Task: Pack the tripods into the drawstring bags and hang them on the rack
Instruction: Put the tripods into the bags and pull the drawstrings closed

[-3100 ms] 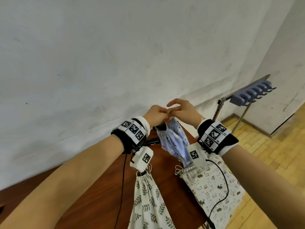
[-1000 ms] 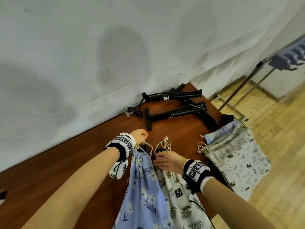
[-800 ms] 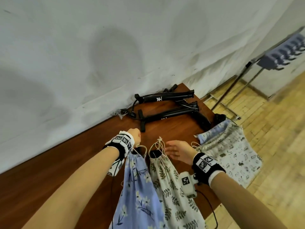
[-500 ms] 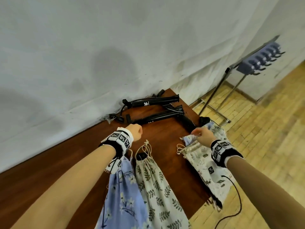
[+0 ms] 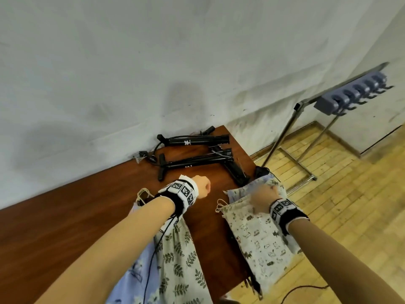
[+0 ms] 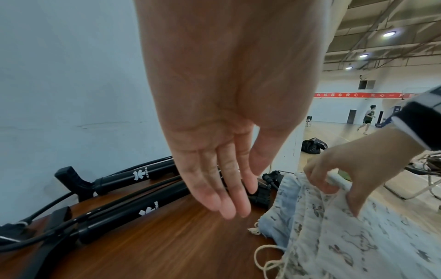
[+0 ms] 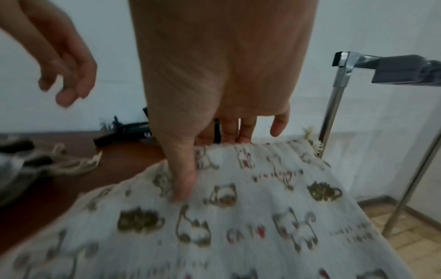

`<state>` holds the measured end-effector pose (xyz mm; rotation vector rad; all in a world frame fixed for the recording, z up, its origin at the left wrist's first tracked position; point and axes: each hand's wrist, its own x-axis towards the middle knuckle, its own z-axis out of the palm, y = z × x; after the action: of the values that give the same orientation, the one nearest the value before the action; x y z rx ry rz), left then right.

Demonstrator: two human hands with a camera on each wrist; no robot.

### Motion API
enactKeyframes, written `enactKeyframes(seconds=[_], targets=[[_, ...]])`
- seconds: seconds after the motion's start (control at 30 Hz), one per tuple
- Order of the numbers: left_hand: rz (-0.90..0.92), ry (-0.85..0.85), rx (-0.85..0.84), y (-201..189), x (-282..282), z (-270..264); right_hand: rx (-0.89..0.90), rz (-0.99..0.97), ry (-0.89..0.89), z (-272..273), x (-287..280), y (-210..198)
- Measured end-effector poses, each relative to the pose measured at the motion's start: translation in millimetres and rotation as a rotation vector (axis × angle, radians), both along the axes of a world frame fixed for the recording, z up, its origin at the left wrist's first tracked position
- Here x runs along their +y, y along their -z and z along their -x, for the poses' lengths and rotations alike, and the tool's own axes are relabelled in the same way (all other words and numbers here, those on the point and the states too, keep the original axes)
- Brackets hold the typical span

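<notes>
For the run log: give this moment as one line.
left hand: open, holding nothing, above table | right hand: pinching cat-print bag at its mouth | tripods: loose on table | rack: no bags

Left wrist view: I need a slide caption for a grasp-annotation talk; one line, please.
Open left hand hovers above black folded tripods while right hand pinches cat-print drawstring bag.

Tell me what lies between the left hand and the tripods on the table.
Nothing visible does. The left hand hangs open above bare table, and the tripods lie just beyond its fingers against the wall. The bags lie nearer the person and to the right.
</notes>
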<state>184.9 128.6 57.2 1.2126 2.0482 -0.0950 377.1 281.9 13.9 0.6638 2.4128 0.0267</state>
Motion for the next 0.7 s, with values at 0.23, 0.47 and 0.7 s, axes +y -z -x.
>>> enactKeyframes(seconds=[0.23,0.47,0.7], targets=[[-0.183,-0.116,-0.276,-15.4,24.5,-18.0,0.344,0.451,0.016,9.5,9.6,-53.3],[-0.225,-0.193,-0.305,-51.7,42.7,-26.0,0.601,0.824,0.088,40.1,8.3,-128.3],[-0.128,-0.001,0.099,-79.8,-4.8,49.5,0.349,0.411,-0.044,81.9,-11.3,-164.1]])
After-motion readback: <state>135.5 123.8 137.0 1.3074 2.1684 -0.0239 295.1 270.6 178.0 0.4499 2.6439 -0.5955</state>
